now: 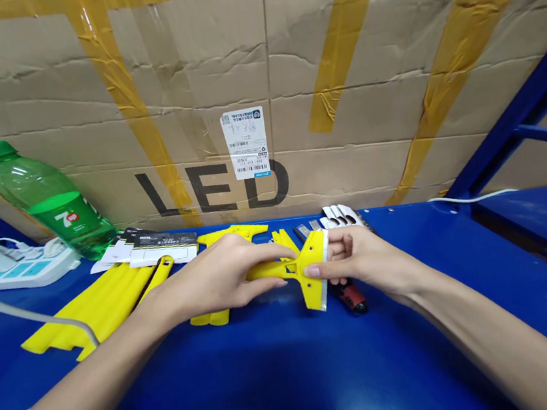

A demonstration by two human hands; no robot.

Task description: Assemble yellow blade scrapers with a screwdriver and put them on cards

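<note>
A yellow scraper (314, 269) is held level above the blue table, its wide head to the right with a thin pale blade along the edge. My left hand (234, 270) is wrapped round its handle. With thumb and fingers, my right hand (348, 255) pinches the head at the blade side. Behind my hands lie more yellow scraper parts (236, 230), partly hidden. A red and black tool (352, 298) rests just below my right hand, its far part covered by the fingers.
Yellow handles (100, 305) with black and white packets (163, 248) lie at the left. Behind them stands a green bottle (59, 206) beside a white power strip (22, 268). Metal blades (340, 215) sit near the cardboard box (214, 58). White cables cross the left side of the table (276, 379).
</note>
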